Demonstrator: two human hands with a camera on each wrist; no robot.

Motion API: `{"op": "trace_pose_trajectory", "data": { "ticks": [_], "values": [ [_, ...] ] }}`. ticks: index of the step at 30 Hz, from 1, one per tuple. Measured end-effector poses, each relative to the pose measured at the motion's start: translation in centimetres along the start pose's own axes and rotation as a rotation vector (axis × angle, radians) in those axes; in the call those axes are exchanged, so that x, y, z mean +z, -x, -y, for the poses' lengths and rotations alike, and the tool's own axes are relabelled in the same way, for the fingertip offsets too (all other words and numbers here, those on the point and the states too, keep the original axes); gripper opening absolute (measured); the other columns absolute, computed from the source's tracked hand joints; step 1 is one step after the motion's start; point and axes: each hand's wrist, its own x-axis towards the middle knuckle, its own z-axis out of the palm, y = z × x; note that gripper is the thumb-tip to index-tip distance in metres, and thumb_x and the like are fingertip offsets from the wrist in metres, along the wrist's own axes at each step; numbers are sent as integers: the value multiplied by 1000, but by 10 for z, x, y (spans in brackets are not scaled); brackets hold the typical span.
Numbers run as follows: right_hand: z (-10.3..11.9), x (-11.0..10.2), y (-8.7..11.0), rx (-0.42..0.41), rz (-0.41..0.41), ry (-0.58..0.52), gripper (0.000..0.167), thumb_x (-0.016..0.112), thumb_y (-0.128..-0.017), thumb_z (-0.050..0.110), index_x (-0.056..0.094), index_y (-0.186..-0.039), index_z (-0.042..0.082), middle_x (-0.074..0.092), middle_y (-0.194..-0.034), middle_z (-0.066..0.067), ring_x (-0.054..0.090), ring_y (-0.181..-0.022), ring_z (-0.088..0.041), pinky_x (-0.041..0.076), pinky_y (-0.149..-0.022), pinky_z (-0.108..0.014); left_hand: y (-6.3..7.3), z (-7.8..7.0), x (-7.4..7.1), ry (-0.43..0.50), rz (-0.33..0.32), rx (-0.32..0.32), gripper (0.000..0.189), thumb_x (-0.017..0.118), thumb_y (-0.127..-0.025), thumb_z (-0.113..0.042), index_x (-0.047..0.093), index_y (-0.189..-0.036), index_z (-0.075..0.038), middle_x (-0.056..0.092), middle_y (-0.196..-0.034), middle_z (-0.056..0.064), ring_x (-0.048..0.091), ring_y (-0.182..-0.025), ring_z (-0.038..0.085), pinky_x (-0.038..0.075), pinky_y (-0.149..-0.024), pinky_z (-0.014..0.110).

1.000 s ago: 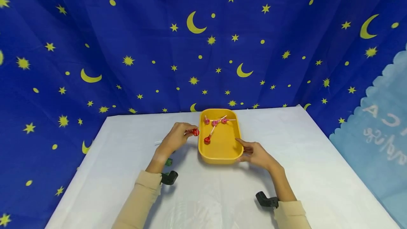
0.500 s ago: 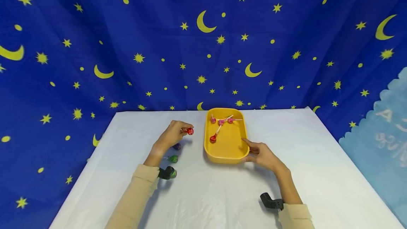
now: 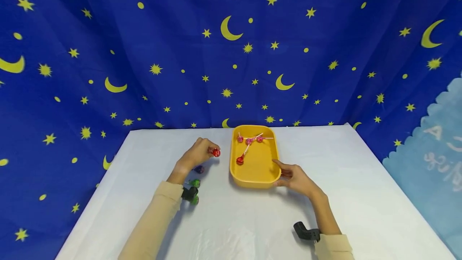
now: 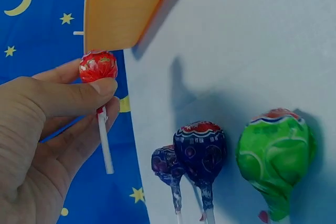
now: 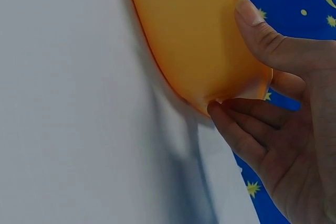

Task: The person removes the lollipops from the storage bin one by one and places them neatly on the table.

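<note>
My left hand (image 3: 197, 153) pinches a red-wrapped lollipop (image 4: 98, 66) between thumb and fingers, its white stick pointing down. It is held above the table, a little left of the yellow plastic tray (image 3: 258, 173). Inside the tray lie a red lollipop (image 3: 240, 160) and several pink lollipops (image 3: 249, 141) towards its far end. My right hand (image 3: 296, 177) grips the tray's near right corner, thumb and fingers on its wall in the right wrist view. Below my left hand, dark blue lollipops (image 4: 199, 150) and a green lollipop (image 4: 275, 153) lie on the table.
A white-covered table (image 3: 231, 220) carries everything. Behind it hangs a blue cloth (image 3: 173, 51) with yellow moons and stars. A light blue panel (image 3: 433, 143) stands at the right. Another green lollipop (image 3: 195, 200) is partly hidden by the left wrist's black camera mount (image 3: 188, 193).
My left hand has moved left, away from the tray's edge, with the red lollipop still pinched. The right hand stays on the tray. The head view has shifted slightly.
</note>
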Motion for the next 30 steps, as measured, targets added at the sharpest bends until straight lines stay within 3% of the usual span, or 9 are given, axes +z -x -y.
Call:
{"op": "trace_pose_trajectory", "data": {
  "ticks": [7,16,26,30],
  "values": [
    [-1,-2,0,3,-9,-4,80,81,-80,21,40,-146,-1,39,-148,-27,57,-121,-39,50,-96,-36,-17,-1,4,11,29,72,26,74,-79,6,78,-97,-12,75,-84,-3,59,-79,15,48,-82,33],
    [0,0,1,13,-2,8,79,80,-80,23,41,-146,1,38,-149,-24,57,-122,-38,50,-97,-36,-36,-6,10,11,110,-4,29,74,-78,8,78,-99,-12,76,-91,-1,61,-93,20,49,-91,37],
    [2,-16,12,68,-45,210,80,82,-75,39,53,-137,-1,51,-141,-21,60,-119,-37,48,-98,-46,-44,-4,14,-12,157,-45,27,76,-77,6,78,-95,-14,75,-86,-1,54,-97,21,42,-90,38],
    [-1,-21,14,65,-47,213,80,82,-75,39,52,-138,-1,50,-142,-21,58,-121,-37,47,-99,-46,-45,-3,16,-17,166,-48,28,76,-76,8,78,-94,-14,74,-84,1,53,-95,21,42,-89,38]
  ]
}}
